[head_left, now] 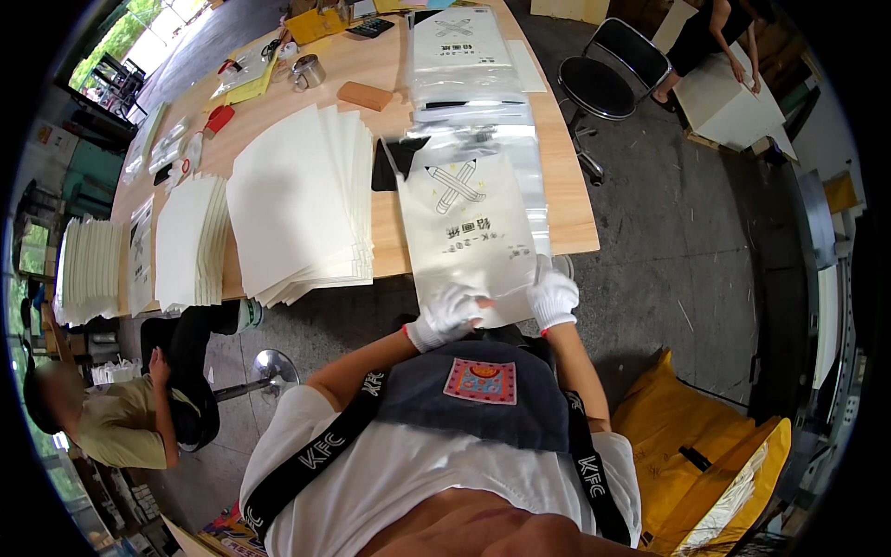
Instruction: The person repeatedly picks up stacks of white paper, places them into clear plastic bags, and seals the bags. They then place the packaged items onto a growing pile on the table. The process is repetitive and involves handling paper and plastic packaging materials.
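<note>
Between my hands is a drawing-paper pack, white with crossed pencils and dark lettering printed on its cover, in what looks like a clear plastic sleeve. It slants over the table's front edge. My left hand, in a white knit glove, is closed on its lower left edge. My right hand, gloved the same way, grips its lower right edge. Beneath and beyond the pack lie clear plastic bags. Another printed pack rests at the table's far end.
Fanned stacks of white paper stand left of the pack on the wooden table. A brown block and a metal cup lie farther back. A yellow sack stands at right. One person sits left; another works far right.
</note>
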